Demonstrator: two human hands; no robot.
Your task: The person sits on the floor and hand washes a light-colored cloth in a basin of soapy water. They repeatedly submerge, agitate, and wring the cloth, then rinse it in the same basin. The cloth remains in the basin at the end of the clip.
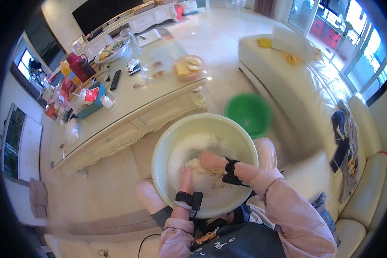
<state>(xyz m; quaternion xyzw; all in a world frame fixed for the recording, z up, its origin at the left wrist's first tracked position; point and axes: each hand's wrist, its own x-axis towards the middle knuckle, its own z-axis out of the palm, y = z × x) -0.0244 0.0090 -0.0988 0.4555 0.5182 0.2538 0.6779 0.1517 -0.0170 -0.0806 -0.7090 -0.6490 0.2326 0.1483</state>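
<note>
A large pale-green plastic basin (167,138) stands between my knees, with sudsy water and white foam in it. In the suds lies a wet cream-coloured cloth (198,169). My right hand (211,160) is curled over the cloth at its upper side, fingers closed on it. My left hand (186,177) rests against the cloth's left edge; its fingertips are partly lost in foam, so its hold is unclear. Both wrists carry black strapped devices, and a pale bangle is on the left one.
A green plastic basin (248,114) sits on the floor beyond the large one. Left is a glass-topped coffee table (125,109) bearing a thermos (80,66), a remote control (115,80) and a pink food bowl (188,75). A cream leather sofa (364,187) with clothes (350,154) stands right.
</note>
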